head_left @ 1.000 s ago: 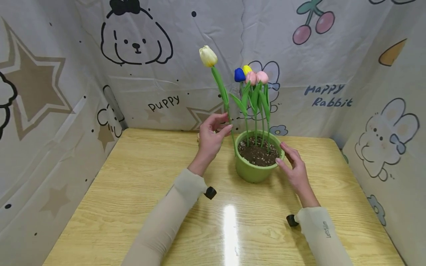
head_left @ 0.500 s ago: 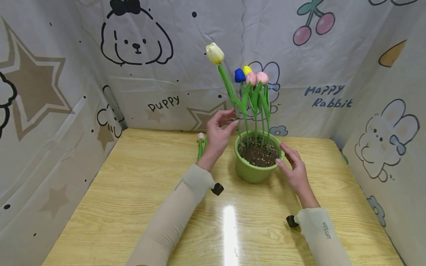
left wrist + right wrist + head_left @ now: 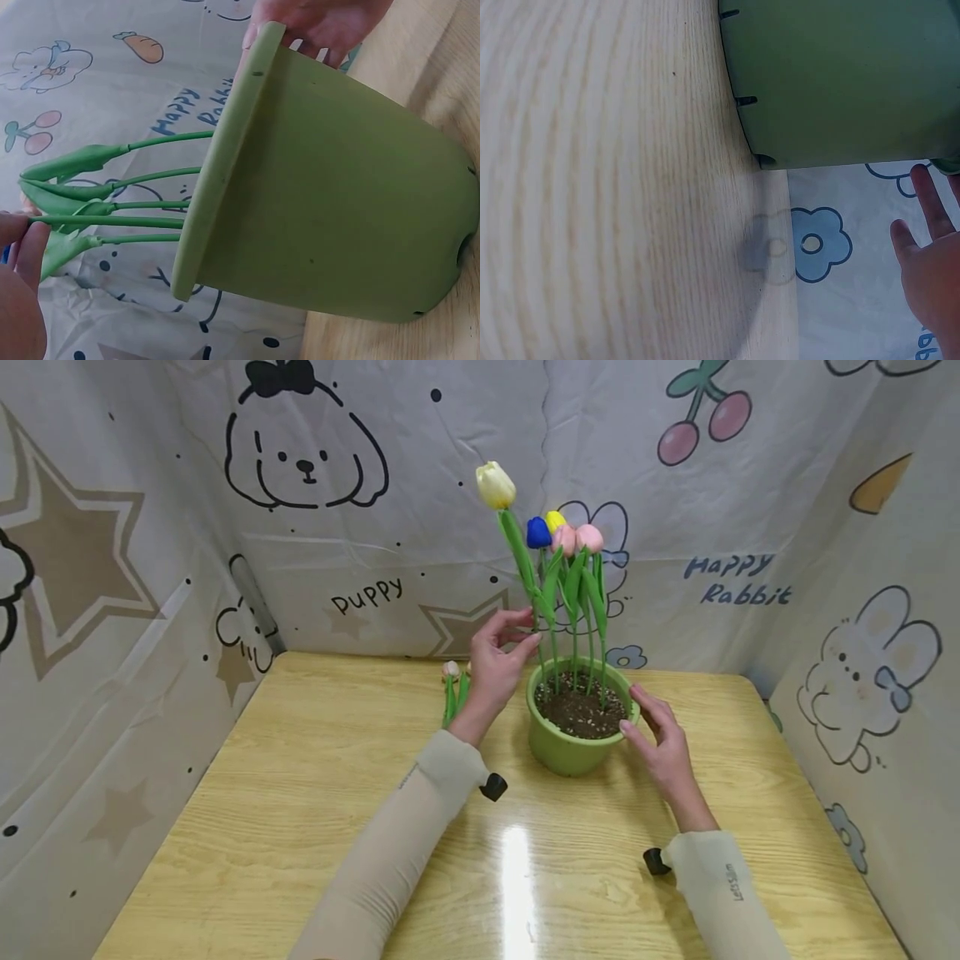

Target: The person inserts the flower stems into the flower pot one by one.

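Note:
My left hand (image 3: pixel 498 664) pinches the green stem of a white tulip (image 3: pixel 496 485) between thumb and fingers. The tulip leans a little left, and its stem runs down inside the left rim of a green flowerpot (image 3: pixel 572 752). Dark soil (image 3: pixel 581 714) lies in the pot. Standing in it are a blue tulip (image 3: pixel 538 532), a yellow tulip (image 3: pixel 555 521) and two pink tulips (image 3: pixel 589 537). On the pot's right side, my right hand (image 3: pixel 663 752) holds the rim with thumb and fingers; the left wrist view shows that grip from the side.
Pale pink tulips (image 3: pixel 450 671) lie on the wooden table (image 3: pixel 300 827) behind my left forearm, partly hidden by it. A printed cloth (image 3: pixel 337 568) hangs along the table's back and sides. Black wrist cameras (image 3: pixel 493 787) sit at both cuffs.
My left hand has moved right with the white tulip, bringing its stem from outside the pot's left edge to inside the rim. Tulips on the table have come into view. The right hand stays put.

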Demonstrator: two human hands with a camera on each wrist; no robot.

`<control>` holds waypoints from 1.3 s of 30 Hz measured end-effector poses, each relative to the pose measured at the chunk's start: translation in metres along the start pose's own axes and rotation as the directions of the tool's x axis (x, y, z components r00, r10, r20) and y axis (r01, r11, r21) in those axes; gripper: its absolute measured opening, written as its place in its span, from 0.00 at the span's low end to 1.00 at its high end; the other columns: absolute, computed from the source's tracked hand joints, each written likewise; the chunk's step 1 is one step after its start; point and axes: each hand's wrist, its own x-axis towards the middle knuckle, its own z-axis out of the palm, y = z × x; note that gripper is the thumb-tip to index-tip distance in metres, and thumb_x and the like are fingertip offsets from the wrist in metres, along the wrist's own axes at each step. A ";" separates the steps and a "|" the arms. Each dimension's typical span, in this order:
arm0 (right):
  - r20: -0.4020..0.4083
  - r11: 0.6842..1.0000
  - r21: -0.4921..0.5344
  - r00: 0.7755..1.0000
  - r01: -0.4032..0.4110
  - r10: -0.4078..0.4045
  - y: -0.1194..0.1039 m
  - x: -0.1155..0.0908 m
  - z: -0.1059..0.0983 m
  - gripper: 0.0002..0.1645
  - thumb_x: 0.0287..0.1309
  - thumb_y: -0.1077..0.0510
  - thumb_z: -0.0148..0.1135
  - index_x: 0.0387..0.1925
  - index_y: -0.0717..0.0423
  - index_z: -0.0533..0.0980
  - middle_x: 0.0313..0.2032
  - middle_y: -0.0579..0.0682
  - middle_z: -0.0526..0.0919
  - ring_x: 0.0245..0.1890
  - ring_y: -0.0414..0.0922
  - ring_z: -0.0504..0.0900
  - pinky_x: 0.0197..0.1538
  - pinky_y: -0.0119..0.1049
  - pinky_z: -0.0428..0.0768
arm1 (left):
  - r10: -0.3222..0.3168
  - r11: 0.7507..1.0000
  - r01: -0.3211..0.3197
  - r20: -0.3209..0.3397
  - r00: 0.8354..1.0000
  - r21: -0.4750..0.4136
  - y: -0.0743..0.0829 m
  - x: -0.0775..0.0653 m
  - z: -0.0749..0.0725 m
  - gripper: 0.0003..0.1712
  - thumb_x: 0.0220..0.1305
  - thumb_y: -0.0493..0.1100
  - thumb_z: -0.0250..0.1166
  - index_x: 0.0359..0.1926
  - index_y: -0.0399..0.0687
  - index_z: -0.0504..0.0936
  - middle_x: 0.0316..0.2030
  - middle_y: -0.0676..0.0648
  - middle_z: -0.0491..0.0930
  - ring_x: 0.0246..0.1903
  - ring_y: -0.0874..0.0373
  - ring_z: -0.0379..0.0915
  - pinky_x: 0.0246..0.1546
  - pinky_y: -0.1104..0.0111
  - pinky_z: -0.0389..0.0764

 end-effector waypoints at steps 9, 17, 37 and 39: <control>0.002 1.000 -0.013 1.000 0.004 -0.004 0.001 0.000 0.000 0.34 0.69 0.68 0.62 0.74 0.60 0.67 0.73 0.62 0.66 0.70 0.28 0.66 0.75 0.19 0.60 | 0.002 0.999 -0.002 0.002 1.000 0.042 -0.005 -0.001 0.002 0.18 0.61 0.25 0.70 0.53 0.31 0.82 0.50 0.33 0.84 0.37 0.61 0.82 0.43 0.61 0.91; -0.004 1.000 0.004 1.000 0.006 -0.006 0.001 0.000 0.000 0.33 0.69 0.69 0.62 0.74 0.61 0.68 0.73 0.62 0.67 0.69 0.29 0.67 0.74 0.19 0.61 | 0.014 1.000 -0.014 0.007 1.000 0.002 -0.008 0.000 0.006 0.17 0.61 0.25 0.70 0.52 0.31 0.82 0.50 0.29 0.83 0.40 0.41 0.84 0.42 0.58 0.91; 0.001 1.000 0.010 1.000 0.003 -0.003 0.002 -0.001 0.000 0.34 0.69 0.68 0.62 0.74 0.62 0.67 0.73 0.61 0.66 0.70 0.31 0.67 0.75 0.19 0.61 | 0.024 1.000 -0.024 0.057 0.998 -0.008 -0.019 -0.003 0.043 0.14 0.63 0.24 0.68 0.50 0.30 0.83 0.51 0.32 0.84 0.42 0.36 0.85 0.42 0.56 0.91; 0.000 1.000 0.013 1.000 0.004 -0.004 0.002 0.000 0.000 0.34 0.69 0.68 0.62 0.74 0.62 0.67 0.73 0.61 0.66 0.70 0.31 0.66 0.75 0.19 0.61 | 0.023 1.000 -0.023 0.058 0.998 0.006 -0.022 -0.004 0.044 0.14 0.63 0.24 0.68 0.50 0.32 0.83 0.51 0.33 0.84 0.42 0.38 0.85 0.42 0.58 0.91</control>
